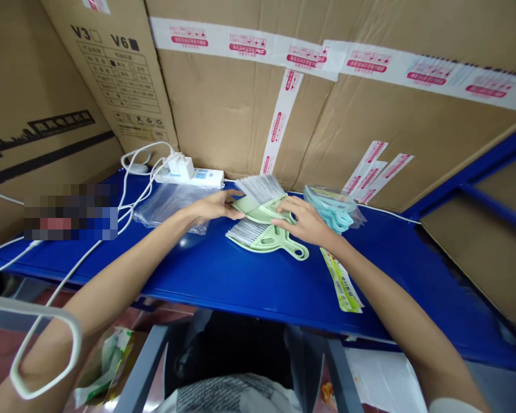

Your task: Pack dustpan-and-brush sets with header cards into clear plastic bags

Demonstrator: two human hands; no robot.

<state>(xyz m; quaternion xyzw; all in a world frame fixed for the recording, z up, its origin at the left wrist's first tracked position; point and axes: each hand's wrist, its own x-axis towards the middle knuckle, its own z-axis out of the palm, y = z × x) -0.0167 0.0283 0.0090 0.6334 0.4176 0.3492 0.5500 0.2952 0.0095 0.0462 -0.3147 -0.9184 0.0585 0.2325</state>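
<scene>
A light green dustpan-and-brush set with pale grey bristles is held between both hands above the blue table. My left hand grips its left edge, fingers closed on the pan side. Round the handle end on the right, my right hand has its thumb and fingers closed. Just below and nearer to me, a second green brush-and-dustpan set lies on the table, its looped handle pointing right. Light blue sets in clear plastic rest behind my right hand.
A white power strip with cables stands at the back left, beside clear plastic bags. A green-yellow card lies near my right forearm. Cardboard walls the blue table. A white cable loop hangs over my left arm.
</scene>
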